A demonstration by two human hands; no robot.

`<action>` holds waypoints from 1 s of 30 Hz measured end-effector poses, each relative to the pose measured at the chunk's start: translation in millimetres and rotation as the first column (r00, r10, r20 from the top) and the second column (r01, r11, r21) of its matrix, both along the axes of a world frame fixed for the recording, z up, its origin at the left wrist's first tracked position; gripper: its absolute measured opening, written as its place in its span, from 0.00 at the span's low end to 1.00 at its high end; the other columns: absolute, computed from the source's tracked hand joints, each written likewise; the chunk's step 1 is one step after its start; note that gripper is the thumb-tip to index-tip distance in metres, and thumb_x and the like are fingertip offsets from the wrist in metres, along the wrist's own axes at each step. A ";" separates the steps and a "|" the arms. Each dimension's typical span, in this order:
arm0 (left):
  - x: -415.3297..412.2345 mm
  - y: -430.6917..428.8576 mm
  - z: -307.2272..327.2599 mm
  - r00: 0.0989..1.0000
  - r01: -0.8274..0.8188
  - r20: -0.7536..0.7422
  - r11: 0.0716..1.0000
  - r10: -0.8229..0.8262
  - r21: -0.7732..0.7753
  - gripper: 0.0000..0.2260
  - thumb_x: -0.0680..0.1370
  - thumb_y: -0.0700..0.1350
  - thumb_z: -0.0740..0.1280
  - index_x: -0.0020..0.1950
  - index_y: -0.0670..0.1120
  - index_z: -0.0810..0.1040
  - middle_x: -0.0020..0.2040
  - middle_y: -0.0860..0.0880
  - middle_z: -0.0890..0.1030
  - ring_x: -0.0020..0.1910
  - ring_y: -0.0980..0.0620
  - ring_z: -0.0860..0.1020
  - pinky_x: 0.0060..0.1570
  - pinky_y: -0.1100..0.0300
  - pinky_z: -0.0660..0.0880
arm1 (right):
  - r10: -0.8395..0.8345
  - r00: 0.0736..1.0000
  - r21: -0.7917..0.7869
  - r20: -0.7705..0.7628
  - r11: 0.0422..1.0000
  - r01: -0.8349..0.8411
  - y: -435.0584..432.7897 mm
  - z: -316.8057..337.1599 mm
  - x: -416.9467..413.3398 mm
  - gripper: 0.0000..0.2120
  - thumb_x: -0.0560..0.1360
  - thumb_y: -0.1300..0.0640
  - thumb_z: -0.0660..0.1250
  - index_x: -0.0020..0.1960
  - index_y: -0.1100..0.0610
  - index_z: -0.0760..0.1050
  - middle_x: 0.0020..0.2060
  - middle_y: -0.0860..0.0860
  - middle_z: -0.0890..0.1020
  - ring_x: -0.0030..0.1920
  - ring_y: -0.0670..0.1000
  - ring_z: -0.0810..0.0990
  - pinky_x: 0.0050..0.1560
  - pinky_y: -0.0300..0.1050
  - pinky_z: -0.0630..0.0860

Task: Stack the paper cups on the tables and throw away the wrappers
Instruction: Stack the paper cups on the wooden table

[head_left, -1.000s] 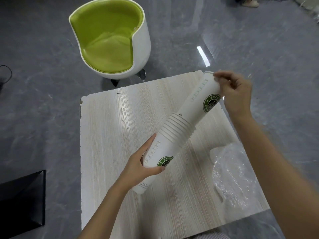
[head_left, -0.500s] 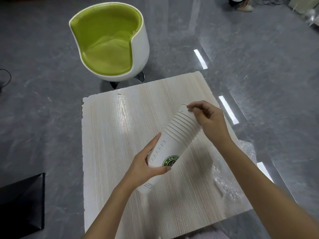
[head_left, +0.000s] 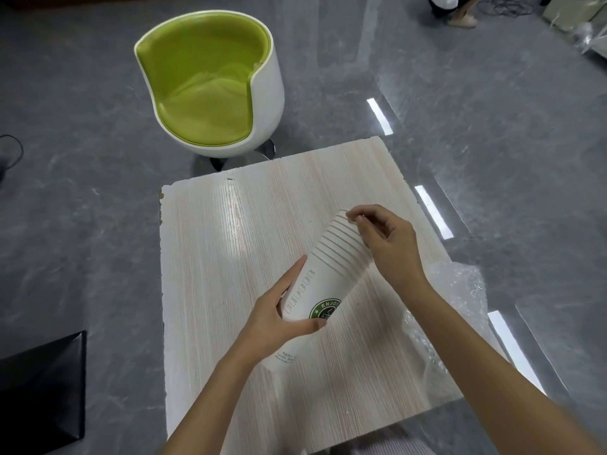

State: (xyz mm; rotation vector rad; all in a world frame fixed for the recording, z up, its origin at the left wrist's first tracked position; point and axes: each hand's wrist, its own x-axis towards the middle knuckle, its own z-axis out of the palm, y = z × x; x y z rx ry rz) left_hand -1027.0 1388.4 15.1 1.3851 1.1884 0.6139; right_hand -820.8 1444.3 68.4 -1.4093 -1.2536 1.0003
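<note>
A stack of white paper cups (head_left: pixel 323 274) with a green round logo lies tilted over the pale wooden table (head_left: pixel 230 257), rims pointing up and to the right. My left hand (head_left: pixel 279 320) grips the lower cup around its body. My right hand (head_left: pixel 384 238) sits at the top of the stack, fingertips pinching the uppermost rim. A crumpled clear plastic wrapper (head_left: pixel 453 307) lies on the table's right edge, under my right forearm.
A white tub chair with a green seat (head_left: pixel 210 90) stands behind the table. A black object (head_left: pixel 42 392) sits on the grey floor at lower left. A person's feet (head_left: pixel 460 14) show at the top right.
My right hand pushed the upper cups down into the lower stack, so the long column became one short nested stack. My left hand kept its grip.
</note>
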 end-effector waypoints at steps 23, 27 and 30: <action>-33.1 -0.1 2.7 0.908 -0.394 0.121 0.915 0.402 -0.088 0.42 0.66 0.41 0.81 0.73 0.61 0.64 0.62 0.59 0.77 0.55 0.62 0.79 0.47 0.66 0.79 | 0.172 0.984 -0.136 0.045 0.977 -0.165 17.6 -1.5 -56.3 0.30 0.72 0.47 0.69 0.71 0.50 0.62 0.65 0.45 0.72 0.62 0.45 0.73 0.63 0.47 0.72; -46.5 10.5 7.4 0.864 -0.470 0.161 0.879 0.478 -0.087 0.41 0.63 0.43 0.80 0.71 0.60 0.67 0.61 0.57 0.79 0.58 0.57 0.79 0.51 0.59 0.80 | 0.384 0.922 -0.232 -0.046 0.894 -0.384 19.8 -8.1 -92.4 0.41 0.62 0.37 0.74 0.69 0.44 0.59 0.63 0.42 0.71 0.59 0.42 0.74 0.59 0.44 0.75; -55.7 18.4 11.5 0.832 -0.516 0.191 0.853 0.520 -0.076 0.37 0.66 0.36 0.79 0.69 0.57 0.69 0.60 0.54 0.80 0.57 0.56 0.80 0.48 0.61 0.80 | 0.423 0.899 -0.198 -0.111 0.877 -0.437 27.0 -12.1 -114.5 0.37 0.67 0.47 0.75 0.70 0.45 0.60 0.63 0.42 0.72 0.59 0.44 0.75 0.52 0.37 0.75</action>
